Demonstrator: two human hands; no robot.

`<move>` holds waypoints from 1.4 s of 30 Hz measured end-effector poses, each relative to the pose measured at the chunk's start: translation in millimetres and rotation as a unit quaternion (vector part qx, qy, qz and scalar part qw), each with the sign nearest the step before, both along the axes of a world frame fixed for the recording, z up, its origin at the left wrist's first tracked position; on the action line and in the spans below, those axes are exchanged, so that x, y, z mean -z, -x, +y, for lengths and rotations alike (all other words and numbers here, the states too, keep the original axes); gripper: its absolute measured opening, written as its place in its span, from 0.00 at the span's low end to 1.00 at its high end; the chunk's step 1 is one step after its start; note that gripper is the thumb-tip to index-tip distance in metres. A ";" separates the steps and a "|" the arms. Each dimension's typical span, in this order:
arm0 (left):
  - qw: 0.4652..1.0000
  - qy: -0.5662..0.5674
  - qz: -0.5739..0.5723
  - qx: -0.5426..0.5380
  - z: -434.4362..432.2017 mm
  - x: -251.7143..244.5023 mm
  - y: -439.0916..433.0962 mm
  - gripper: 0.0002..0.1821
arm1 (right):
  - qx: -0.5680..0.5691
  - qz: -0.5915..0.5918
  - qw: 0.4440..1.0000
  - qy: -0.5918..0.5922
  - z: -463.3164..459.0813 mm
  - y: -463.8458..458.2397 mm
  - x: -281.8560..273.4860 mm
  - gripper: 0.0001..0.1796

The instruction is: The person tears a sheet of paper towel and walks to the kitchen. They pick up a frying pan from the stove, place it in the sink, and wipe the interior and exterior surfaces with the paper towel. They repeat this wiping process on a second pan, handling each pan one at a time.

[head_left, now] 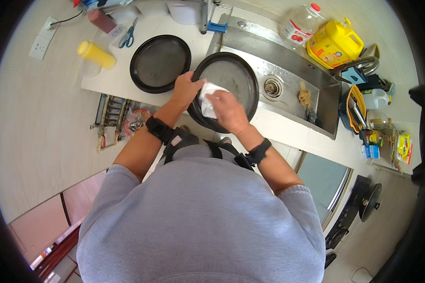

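Note:
A round dark metal pan (230, 76) is held up in front of me, partly over the near left edge of the sink. My left hand (187, 88) grips its rim on the left side. In my right hand (228, 109) is a crumpled white cloth or paper towel (209, 96), pressed against the inside of the pan near its lower left. My right fingers are slightly blurred. Left of it, a second round dark pan (160, 62) lies on the white counter. Part of the held pan's base is hidden behind my right hand and the white cloth.
The steel sink (290, 102) holds a drain strainer (272, 87), a tan scrubber (304, 96) and steel wool (311, 115). Behind stand a clear bottle (301, 26) and a yellow jug (334, 44). Scissors (128, 37) and a yellow squeeze bottle (96, 55) are at left; a utensil basket (354, 109) is at right.

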State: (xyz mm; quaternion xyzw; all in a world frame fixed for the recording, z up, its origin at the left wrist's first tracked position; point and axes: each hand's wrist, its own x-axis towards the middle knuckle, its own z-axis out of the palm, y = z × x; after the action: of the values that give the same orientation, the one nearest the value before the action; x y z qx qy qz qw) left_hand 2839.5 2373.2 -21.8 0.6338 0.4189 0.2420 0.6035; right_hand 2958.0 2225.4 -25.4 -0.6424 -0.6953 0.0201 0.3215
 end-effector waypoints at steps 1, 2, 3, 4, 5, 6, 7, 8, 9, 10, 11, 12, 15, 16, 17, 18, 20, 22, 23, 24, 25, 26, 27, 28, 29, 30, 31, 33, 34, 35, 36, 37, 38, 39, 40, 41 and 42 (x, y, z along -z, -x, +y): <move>1.000 -0.010 0.000 0.008 0.9 -7.9 -0.7 0.13 | -0.005 -0.027 0.999 -0.023 4.9 0.0 -4.4 0.24; 0.997 0.029 -0.076 0.014 0.3 -15.6 0.3 0.09 | 0.023 -0.049 0.998 -0.037 9.8 -7.2 -8.8 0.24; 0.994 0.036 -0.098 0.034 4.6 -24.1 -0.5 0.08 | 0.038 -0.077 0.995 -0.060 17.2 -19.8 -12.6 0.25; 0.991 0.045 -0.118 0.052 8.4 -32.5 2.1 0.07 | 0.090 -0.090 0.989 -0.077 23.1 -33.9 -15.8 0.25; 0.987 0.059 -0.136 0.066 10.7 -40.0 4.8 0.06 | 0.152 -0.128 0.975 -0.104 31.7 -52.7 -19.4 0.24; 0.987 0.067 -0.133 0.060 12.6 -46.7 5.9 0.04 | 0.185 -0.126 0.964 -0.142 35.9 -71.6 -24.0 0.23; 0.985 0.057 -0.154 0.057 14.8 -52.6 5.3 0.04 | 0.200 -0.126 0.967 -0.091 34.7 -85.4 -27.1 0.21; 0.983 0.056 -0.168 0.048 15.5 -57.1 3.9 0.04 | 0.204 -0.139 0.965 -0.093 35.2 -91.8 -27.2 0.19; 0.981 0.055 -0.182 0.040 16.4 -61.4 2.3 0.04 | 0.204 -0.152 0.962 -0.100 35.4 -96.9 -27.9 0.18; 0.979 0.042 -0.196 0.037 19.4 -66.1 1.0 0.04 | 0.232 -0.123 0.962 -0.077 33.5 -96.5 -28.4 0.17; 0.976 0.028 -0.212 0.033 22.5 -70.2 -1.5 0.04 | 0.256 -0.095 0.960 -0.059 30.7 -90.6 -28.4 0.16; 0.977 0.024 -0.212 0.020 24.2 -73.9 -3.2 0.04 | 0.282 -0.063 0.957 -0.020 28.1 -84.0 -29.8 0.15; 0.960 0.095 -0.262 -0.019 25.0 -82.3 -6.6 0.04 | 0.178 0.067 0.979 -0.067 25.9 -60.1 -39.3 0.15; 0.954 0.116 -0.274 -0.039 25.8 -84.2 -9.1 0.05 | 0.131 0.052 0.987 -0.075 26.9 -50.7 -43.3 0.15; 0.952 0.108 -0.281 -0.045 26.4 -85.6 -11.1 0.05 | 0.090 0.042 0.992 -0.077 27.5 -42.1 -46.9 0.15; 0.949 0.099 -0.294 -0.049 27.3 -86.5 -13.4 0.05 | 0.039 0.061 0.996 -0.044 25.5 -34.9 -49.8 0.14; 0.947 0.090 -0.306 -0.047 29.7 -86.9 -16.8 0.05 | -0.001 0.066 0.998 0.024 23.6 -32.6 -51.7 0.12; 0.948 0.087 -0.306 -0.032 32.7 -86.5 -18.0 0.05 | 0.019 0.015 0.996 0.081 18.6 -45.0 -46.9 0.11; 0.956 0.062 -0.284 -0.039 34.4 -86.6 -17.4 0.05 | 0.041 -0.028 0.995 0.086 16.9 -58.8 -43.5 0.10; 0.962 0.035 -0.267 -0.036 36.4 -86.8 -17.9 0.05 | 0.062 -0.078 0.991 0.085 12.8 -76.7 -40.3 0.09; 0.973 0.020 -0.225 -0.048 38.3 -87.1 -17.7 0.05 | 0.111 -0.139 0.980 0.088 7.7 -94.3 -36.5 0.08; 0.966 0.010 -0.254 -0.045 39.9 -87.5 -18.0 0.05 | 0.200 -0.222 0.937 0.183 8.1 -113.4 -33.1 0.07; 0.966 0.015 -0.253 -0.058 40.7 -88.1 -18.0 0.05 | 0.274 -0.243 0.887 0.281 2.6 -134.2 -33.8 0.06; 0.965 0.020 -0.252 -0.072 41.7 -88.9 -18.1 0.06 | 0.323 -0.209 0.867 0.317 -8.1 -151.9 -38.8 0.08; 0.963 0.007 -0.259 -0.073 41.7 -89.9 -18.3 0.06 | 0.385 -0.195 0.865 0.255 -13.2 -159.5 -44.4 0.08; 0.961 -0.005 -0.264 -0.076 42.4 -91.3 -18.8 0.06 | 0.453 -0.166 0.846 0.227 -14.5 -162.6 -52.1 0.09; 0.961 -0.011 -0.265 -0.076 41.0 -92.4 -18.2 0.07 | 0.444 -0.108 0.878 0.141 -14.8 -164.2 -64.0 0.11; 0.971 -0.048 -0.222 -0.071 39.8 -95.5 -22.0 0.09 | 0.431 -0.009 0.901 -0.036 -1.7 -155.8 -91.7 0.11; 0.977 -0.088 -0.188 -0.041 39.2 -97.8 -23.3 0.12 | 0.370 0.051 0.923 -0.092 8.7 -146.9 -105.6 0.12; 0.987 -0.107 -0.120 -0.030 38.3 -100.3 -23.4 0.15 | 0.306 0.121 0.935 -0.130 21.1 -133.3 -115.2 0.14; 0.983 -0.164 -0.085 -0.003 34.8 -102.0 -26.9 0.21 | 0.245 0.057 0.951 -0.179 36.8 -119.4 -123.0 0.15; 0.971 -0.220 -0.079 0.042 31.6 -104.0 -28.6 0.21 | 0.157 -0.020 0.961 -0.229 52.4 -107.5 -130.7 0.16; 0.963 -0.255 -0.048 0.073 28.2 -106.3 -29.6 0.22 | 0.104 -0.078 0.964 -0.232 65.2 -96.4 -137.4 0.15; 0.946 -0.301 -0.044 0.112 25.4 -109.0 -29.4 0.22 | 0.037 -0.149 0.966 -0.206 73.3 -89.4 -144.0 0.15; 0.952 -0.280 -0.066 0.108 25.7 -112.9 -28.9 0.22 | 0.034 -0.159 0.966 -0.200 74.7 -88.8 -150.6 0.14; 0.959 -0.255 -0.044 0.115 24.2 -116.1 -26.7 0.22 | 0.024 -0.178 0.969 -0.172 77.3 -88.8 -155.4 0.14; 0.961 -0.242 -0.052 0.126 24.1 -119.6 -24.2 0.22 | 0.016 -0.193 0.970 -0.149 79.4 -90.2 -158.9 0.13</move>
State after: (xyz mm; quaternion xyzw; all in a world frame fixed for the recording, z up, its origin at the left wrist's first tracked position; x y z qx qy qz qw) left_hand 2863.7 2397.3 97.8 0.7949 0.2329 0.2908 0.4789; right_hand 3048.2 2304.8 133.5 -0.5900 -0.7291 -0.2129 0.2739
